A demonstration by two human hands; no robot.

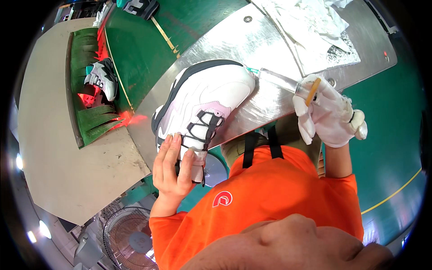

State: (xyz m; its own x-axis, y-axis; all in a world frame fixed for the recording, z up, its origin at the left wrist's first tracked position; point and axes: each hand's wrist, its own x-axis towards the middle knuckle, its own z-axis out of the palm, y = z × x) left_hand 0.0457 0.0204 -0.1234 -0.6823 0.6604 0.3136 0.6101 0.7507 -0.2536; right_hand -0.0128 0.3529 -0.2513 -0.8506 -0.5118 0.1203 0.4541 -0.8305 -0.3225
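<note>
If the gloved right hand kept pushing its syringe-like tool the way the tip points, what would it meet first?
Most likely the toe of the white sneaker: the right hand aims the tool leftward, tip already at the toe, though depth is unclear.

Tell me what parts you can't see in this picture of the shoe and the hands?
- Head view: the white sneaker shows only its upper; its sole faces away.
- The left hand covers part of the sneaker's tongue.
- The right hand wears a white glove and wraps a tool, hiding its grip; its thin tip near the sneaker is too small to identify.
- A second sneaker on the green belt is too small for detail.
</note>
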